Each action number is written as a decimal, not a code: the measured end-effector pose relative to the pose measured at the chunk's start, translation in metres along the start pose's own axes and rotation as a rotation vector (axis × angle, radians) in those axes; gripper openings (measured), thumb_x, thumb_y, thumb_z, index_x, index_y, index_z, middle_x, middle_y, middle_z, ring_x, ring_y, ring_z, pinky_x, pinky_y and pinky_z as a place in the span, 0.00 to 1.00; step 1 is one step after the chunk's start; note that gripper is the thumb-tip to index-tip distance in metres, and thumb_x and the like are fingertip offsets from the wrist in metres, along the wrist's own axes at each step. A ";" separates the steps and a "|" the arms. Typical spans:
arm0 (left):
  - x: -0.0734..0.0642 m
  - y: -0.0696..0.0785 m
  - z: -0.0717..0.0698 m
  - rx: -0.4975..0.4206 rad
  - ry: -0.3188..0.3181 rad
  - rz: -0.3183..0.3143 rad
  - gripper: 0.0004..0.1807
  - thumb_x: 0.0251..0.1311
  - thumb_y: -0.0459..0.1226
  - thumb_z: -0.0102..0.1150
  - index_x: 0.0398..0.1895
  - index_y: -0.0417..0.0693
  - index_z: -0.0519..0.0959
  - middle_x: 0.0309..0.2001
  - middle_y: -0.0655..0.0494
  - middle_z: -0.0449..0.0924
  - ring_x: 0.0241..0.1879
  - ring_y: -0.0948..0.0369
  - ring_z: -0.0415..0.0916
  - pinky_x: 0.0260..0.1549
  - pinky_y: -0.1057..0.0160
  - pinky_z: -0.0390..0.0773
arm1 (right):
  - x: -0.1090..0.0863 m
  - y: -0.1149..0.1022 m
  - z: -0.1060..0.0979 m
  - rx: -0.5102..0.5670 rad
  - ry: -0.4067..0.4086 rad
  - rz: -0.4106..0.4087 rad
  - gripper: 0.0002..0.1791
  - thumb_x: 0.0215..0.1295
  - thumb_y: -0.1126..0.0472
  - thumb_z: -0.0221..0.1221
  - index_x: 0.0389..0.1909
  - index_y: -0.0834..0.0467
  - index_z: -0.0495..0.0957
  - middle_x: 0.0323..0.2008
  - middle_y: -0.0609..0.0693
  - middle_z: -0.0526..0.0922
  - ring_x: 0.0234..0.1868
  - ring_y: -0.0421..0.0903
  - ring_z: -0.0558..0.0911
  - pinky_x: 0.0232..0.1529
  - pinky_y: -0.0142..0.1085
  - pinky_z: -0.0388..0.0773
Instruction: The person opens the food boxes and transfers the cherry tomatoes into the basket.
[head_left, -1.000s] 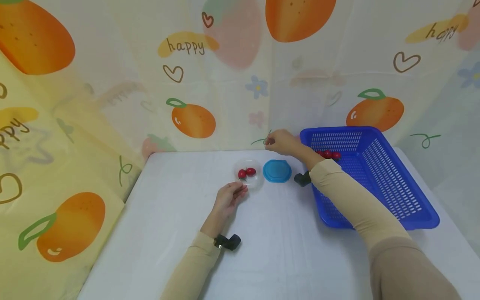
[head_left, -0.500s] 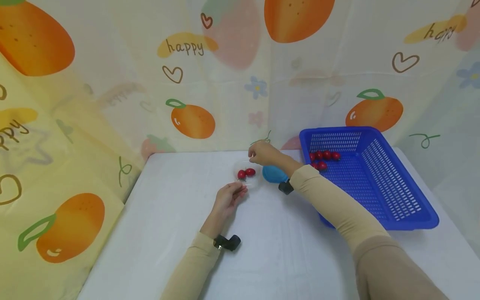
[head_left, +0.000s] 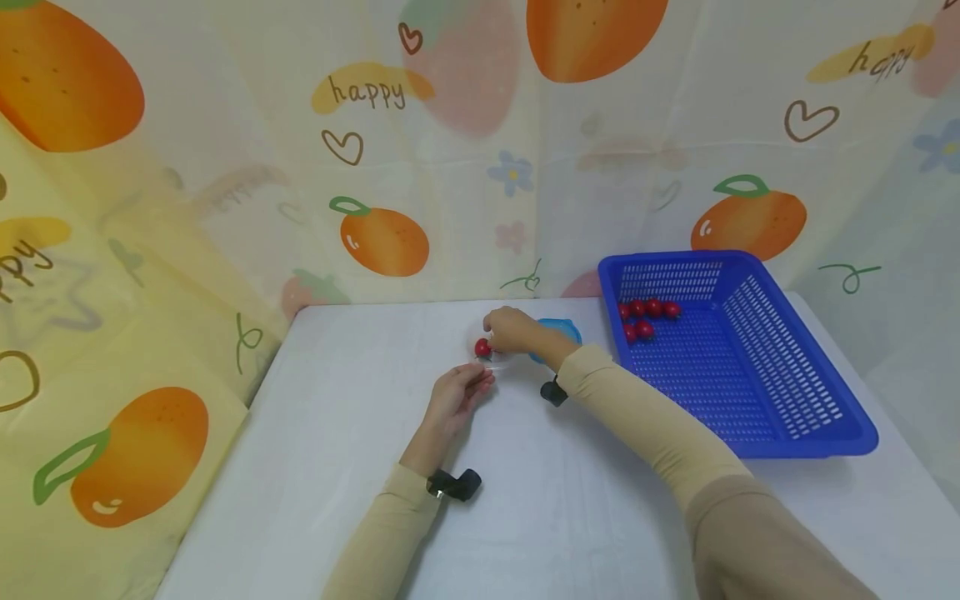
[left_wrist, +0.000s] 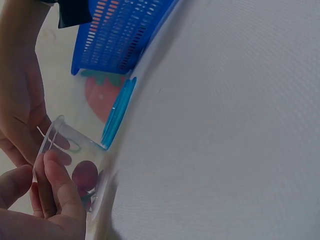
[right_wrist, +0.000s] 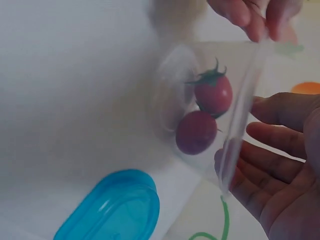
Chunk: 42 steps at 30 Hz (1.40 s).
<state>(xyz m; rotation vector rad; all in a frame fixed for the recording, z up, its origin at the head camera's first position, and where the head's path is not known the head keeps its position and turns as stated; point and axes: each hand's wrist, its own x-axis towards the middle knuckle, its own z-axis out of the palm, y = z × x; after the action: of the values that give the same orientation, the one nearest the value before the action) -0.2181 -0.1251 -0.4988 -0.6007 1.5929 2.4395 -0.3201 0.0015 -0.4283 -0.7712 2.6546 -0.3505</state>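
A clear plastic container [right_wrist: 243, 97] stands on the table with two cherry tomatoes inside; one tomato [right_wrist: 196, 132] lies nearer the lid, and the other [right_wrist: 216, 95] shows its green stem leaves. My left hand [head_left: 455, 396] pinches the container's near rim between thumb and fingers. Over the opening from the far side is my right hand [head_left: 515, 331]; its fingers reach past the rim, loosely bent and apart, holding nothing. Beside the container lies a blue lid [right_wrist: 122, 205], partly covered by the right wrist in the head view.
A large blue plastic basket [head_left: 806, 333] sits at the right of the white table [head_left: 337, 467]. Several cherry tomatoes [head_left: 654, 309] are in its back left corner. A fruit-printed cloth [head_left: 450, 167] hangs behind the table.
My right hand has moved left from near the basket, past the lid, and down into the container's opening. The left hand keeps its pinch on the rim.
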 end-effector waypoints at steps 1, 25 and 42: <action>0.000 0.000 0.000 -0.008 0.000 0.001 0.14 0.68 0.34 0.55 0.52 0.35 0.73 0.38 0.51 0.85 0.37 0.62 0.84 0.41 0.71 0.84 | 0.001 -0.001 0.002 -0.017 -0.004 0.003 0.18 0.65 0.63 0.58 0.55 0.64 0.77 0.54 0.58 0.82 0.54 0.52 0.79 0.62 0.42 0.75; 0.000 -0.001 0.000 -0.031 -0.019 0.004 0.11 0.68 0.32 0.53 0.49 0.35 0.73 0.35 0.54 0.83 0.37 0.63 0.83 0.40 0.71 0.84 | 0.002 -0.012 0.022 -0.256 -0.025 -0.009 0.11 0.68 0.61 0.57 0.47 0.62 0.78 0.43 0.56 0.84 0.44 0.50 0.81 0.57 0.39 0.79; 0.002 -0.001 0.000 -0.021 0.009 -0.010 0.11 0.67 0.34 0.56 0.48 0.36 0.75 0.36 0.52 0.84 0.37 0.62 0.84 0.40 0.70 0.84 | -0.003 -0.010 0.000 -0.227 0.002 -0.013 0.12 0.66 0.63 0.59 0.48 0.62 0.77 0.42 0.56 0.81 0.41 0.49 0.77 0.53 0.38 0.79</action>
<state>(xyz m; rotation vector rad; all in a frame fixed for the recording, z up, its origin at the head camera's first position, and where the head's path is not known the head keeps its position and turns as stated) -0.2197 -0.1245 -0.5001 -0.6226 1.5652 2.4529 -0.3135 -0.0052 -0.4245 -0.8559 2.7231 -0.0532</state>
